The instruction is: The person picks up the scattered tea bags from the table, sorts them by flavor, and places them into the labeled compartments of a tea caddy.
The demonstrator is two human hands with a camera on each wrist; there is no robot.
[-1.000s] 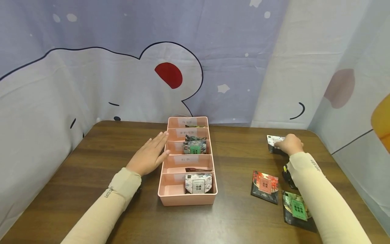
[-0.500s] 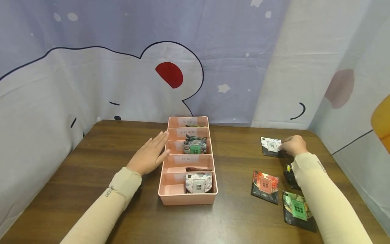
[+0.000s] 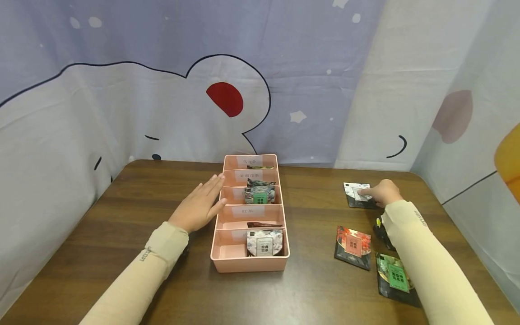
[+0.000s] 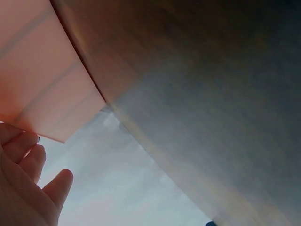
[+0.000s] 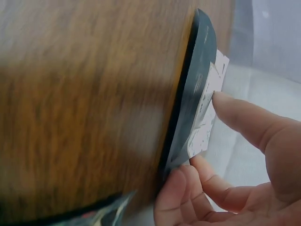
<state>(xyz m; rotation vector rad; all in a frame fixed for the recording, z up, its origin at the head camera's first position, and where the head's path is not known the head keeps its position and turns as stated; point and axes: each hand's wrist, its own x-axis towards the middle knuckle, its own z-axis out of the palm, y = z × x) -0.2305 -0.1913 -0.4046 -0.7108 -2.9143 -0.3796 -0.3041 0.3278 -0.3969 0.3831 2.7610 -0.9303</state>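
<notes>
Head view. At the far right of the table [image 3: 313, 289], loose white packet [image 3: 352, 191], directly left of the right hand [image 3: 383, 192], with one digit over its face; right end hidden beneath the hand, hence long axis uncertain from here. Left hand [image 3: 197, 207] much farther off, with straight fingers against the left side of the pink tray [image 3: 249, 266]. Red packet [image 3: 353, 247] and green packet [image 3: 396, 276] on the table, nearer to the camera. In contrast to one second earlier: loose white packet farther left, with more of its face exposed; left hand and pink tray unchanged.

Left wrist view. Fingertips at the wall of the pink tray, with thumb spread apart; no grasp.

Right wrist view. Loose white packet nearly edge-on, with long edge running away from the fingers; thumb on the pale face, remaining fingers bent at the near end, for a pinch there. Clearance above the table not discernible.
</notes>
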